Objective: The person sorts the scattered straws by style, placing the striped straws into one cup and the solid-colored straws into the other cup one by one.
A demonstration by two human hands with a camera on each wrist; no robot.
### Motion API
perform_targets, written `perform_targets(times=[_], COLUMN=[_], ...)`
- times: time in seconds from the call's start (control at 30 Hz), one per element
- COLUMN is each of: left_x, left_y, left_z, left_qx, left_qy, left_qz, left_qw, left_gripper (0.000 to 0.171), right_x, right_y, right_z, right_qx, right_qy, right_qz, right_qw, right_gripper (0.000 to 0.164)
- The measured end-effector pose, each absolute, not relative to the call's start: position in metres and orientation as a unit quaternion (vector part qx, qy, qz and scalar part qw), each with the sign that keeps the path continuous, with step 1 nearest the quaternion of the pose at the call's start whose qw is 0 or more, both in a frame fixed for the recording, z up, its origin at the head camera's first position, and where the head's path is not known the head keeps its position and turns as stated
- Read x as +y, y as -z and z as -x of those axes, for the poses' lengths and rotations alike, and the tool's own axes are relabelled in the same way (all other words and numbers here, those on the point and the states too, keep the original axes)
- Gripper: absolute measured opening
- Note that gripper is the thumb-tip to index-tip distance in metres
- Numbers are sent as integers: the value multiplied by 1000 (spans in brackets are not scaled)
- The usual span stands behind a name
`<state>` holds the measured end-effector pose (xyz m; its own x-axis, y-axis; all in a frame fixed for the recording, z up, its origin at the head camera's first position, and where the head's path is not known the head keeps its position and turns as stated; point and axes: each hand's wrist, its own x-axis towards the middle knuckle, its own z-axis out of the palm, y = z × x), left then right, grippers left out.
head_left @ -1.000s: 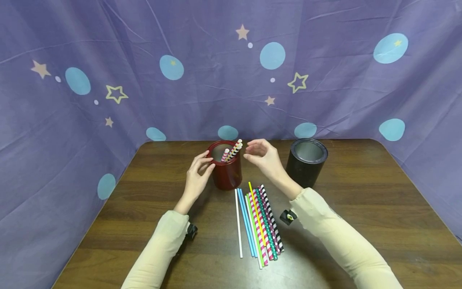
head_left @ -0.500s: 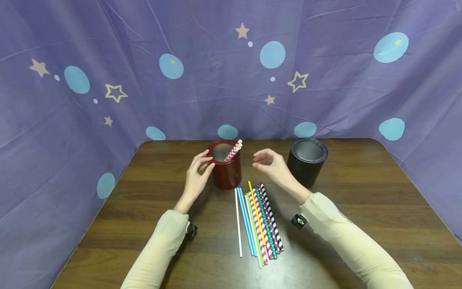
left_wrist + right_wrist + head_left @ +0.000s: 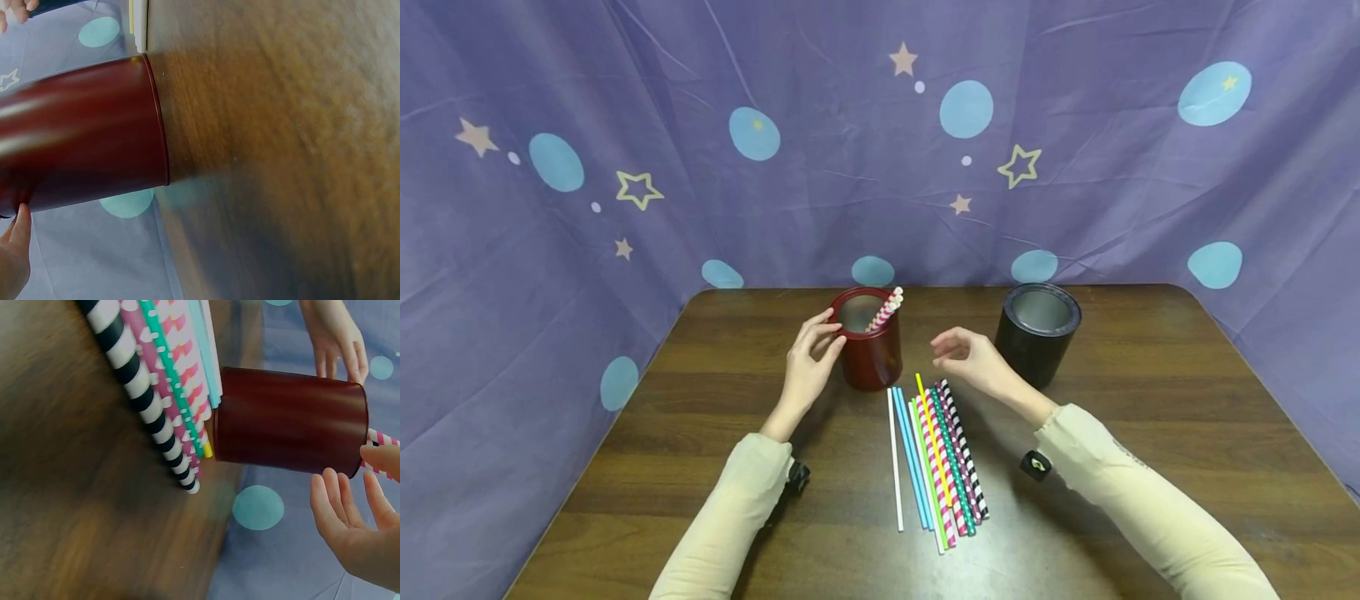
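A person's left hand (image 3: 808,371) touches the side of a red canister (image 3: 872,362) with relaxed, ungripping fingers, as striped straws (image 3: 886,310) lean inside it on a wooden table (image 3: 1165,400). The right hand (image 3: 973,358), loosely curved and holding nothing, hovers between it and a black canister (image 3: 1036,358), near loose straws (image 3: 953,454).

Red can (image 3: 872,365), black can (image 3: 1034,354), striped and dotted straws (image 3: 952,458)

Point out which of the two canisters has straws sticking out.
The red canister, left in the head view: pink-and-white striped straws lean out over its rim. No straws rise above the rim of the black canister.
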<state>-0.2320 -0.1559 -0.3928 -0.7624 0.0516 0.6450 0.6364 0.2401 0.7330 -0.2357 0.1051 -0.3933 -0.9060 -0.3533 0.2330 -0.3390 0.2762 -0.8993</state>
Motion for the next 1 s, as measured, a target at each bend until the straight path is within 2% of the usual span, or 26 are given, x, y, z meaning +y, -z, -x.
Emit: perform_targets(times=[0.37,0.53,0.8,1.0], left_x=[-156,-156,-155,-156], left_y=[391,391,392,393], left_z=[233,233,233,232], left_qx=[-744,-744,-744,-742], left_qy=[570,569,569,572], left_qz=[234,234,234,236], left_qw=[260,260,262,260], left_gripper=[19,19,19,20], right_x=[112,112,122,126], right_y=[399,390,422,431], right_z=[228,217,226,224], right_qx=[801,811,833,839], right_qy=[537,514,474,459], right_qz=[254,269,273,280], right_qw=[67,70,77,81], right_gripper=[23,21,22,21])
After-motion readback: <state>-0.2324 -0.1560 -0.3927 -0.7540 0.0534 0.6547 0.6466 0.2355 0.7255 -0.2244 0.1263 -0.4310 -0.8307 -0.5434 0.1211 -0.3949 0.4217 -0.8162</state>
